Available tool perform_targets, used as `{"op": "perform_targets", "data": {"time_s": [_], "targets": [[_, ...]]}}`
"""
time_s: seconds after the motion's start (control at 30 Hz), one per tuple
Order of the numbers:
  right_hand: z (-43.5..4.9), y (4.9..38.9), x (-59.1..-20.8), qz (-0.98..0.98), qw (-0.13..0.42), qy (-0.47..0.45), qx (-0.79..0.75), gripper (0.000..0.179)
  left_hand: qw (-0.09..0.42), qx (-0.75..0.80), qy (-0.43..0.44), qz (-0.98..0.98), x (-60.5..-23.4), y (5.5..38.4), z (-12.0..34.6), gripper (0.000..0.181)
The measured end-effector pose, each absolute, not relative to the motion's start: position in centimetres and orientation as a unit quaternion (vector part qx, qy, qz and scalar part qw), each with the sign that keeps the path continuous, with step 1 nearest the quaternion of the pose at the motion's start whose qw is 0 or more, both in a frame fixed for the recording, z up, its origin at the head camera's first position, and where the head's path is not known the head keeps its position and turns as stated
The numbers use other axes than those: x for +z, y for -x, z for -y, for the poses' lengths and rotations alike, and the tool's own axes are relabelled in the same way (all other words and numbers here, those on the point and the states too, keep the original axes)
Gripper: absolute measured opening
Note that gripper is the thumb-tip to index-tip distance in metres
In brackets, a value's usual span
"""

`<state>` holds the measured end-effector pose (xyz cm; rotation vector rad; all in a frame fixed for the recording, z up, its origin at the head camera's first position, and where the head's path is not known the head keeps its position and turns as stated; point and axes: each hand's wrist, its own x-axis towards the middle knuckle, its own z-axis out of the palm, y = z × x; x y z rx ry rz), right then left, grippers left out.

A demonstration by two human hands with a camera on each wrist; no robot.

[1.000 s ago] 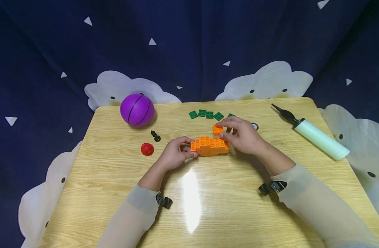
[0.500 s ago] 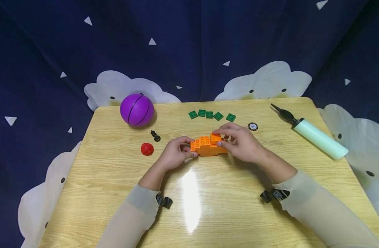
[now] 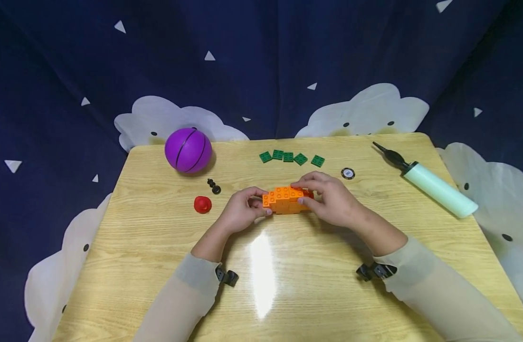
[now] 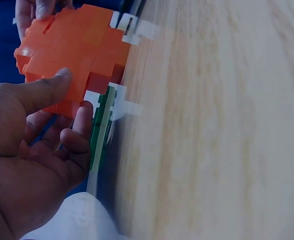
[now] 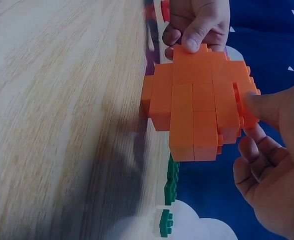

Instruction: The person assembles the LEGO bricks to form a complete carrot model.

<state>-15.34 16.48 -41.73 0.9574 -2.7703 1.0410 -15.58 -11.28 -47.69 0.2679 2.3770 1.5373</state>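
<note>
An orange build of toy building blocks [image 3: 281, 206], stepped in outline, stands on the table in front of me. My left hand [image 3: 240, 210] holds its left end, thumb on the near face and fingers behind. At the upper right of the build, my right hand [image 3: 335, 199] pinches an orange block [image 5: 248, 111] between thumb and fingers. A narrow gap with studs shows between that block and the build in the right wrist view. The right hand partly hides the build's right end in the head view.
Several green plates [image 3: 288, 157] lie in a row behind the build, with a poker chip [image 3: 348, 173] to their right. A hand pump [image 3: 436, 187] lies at right. A purple ball [image 3: 188, 150], a black beaded piece [image 3: 214, 186] and a small red hat [image 3: 203, 204] are at left.
My right hand has brought the orange block from behind the build leftward and down onto its upper right part. The left hand has stayed in place on the left end.
</note>
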Motion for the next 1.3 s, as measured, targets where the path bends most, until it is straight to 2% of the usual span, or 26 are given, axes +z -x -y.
{"op": "perform_targets", "data": {"time_s": [0.63,0.83,1.0,1.13,1.3], "targets": [[-16.0,15.2,-41.7,0.908,0.045,-0.303,0.287,0.035,0.14,0.527,-0.089,-0.834,-47.7,15.6,11.2,0.04],[-16.4,15.7,-42.0,0.9,0.03,-0.306,0.309,0.036,0.144,0.532,-0.086,-0.83,-47.5,15.6,11.3,0.039],[-17.4,16.7,-42.9,0.877,-0.011,-0.309,0.369,0.042,0.138,0.537,-0.091,-0.827,-47.7,15.7,11.3,0.04],[-18.9,17.6,-43.7,0.854,-0.039,-0.279,0.437,0.044,0.157,0.536,-0.096,-0.824,-48.0,15.4,11.2,0.04],[-20.5,19.7,-44.4,0.872,-0.008,-0.202,0.447,0.039,0.144,0.534,-0.1,-0.827,-47.8,15.2,11.2,0.04]]}}
